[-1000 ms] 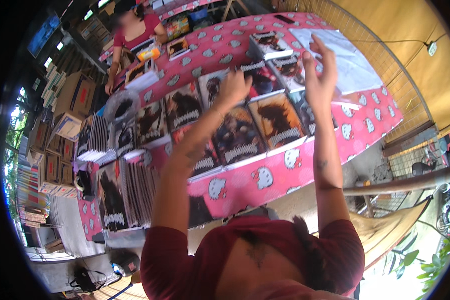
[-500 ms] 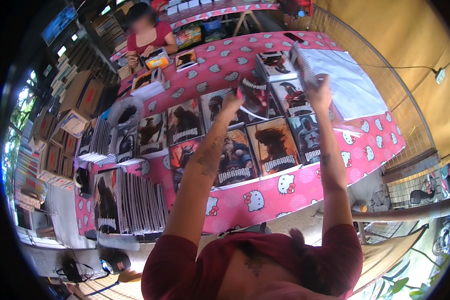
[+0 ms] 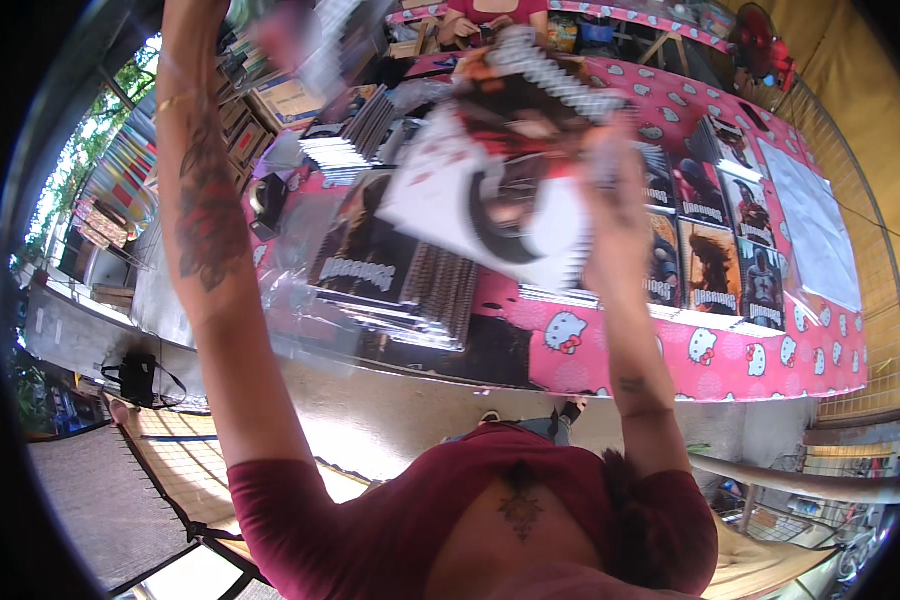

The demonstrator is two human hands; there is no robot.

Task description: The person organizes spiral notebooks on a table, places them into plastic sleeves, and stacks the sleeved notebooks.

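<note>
Fingers of the right hand (image 3: 612, 205) clasp overlapping notebooks (image 3: 452, 185), seemingly keeping them together; the left hand's (image 3: 194, 42), I can't tell.

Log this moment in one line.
right hand: holding spiral notebooks, blurred | left forearm: raised, grip unclear | pink tablecloth: other notebooks

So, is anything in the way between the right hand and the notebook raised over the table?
Nothing visible: the right hand grips the raised notebook at its right side. The stack of notebooks is lower left, not between them. Blur hides the exact finger placement.
</note>
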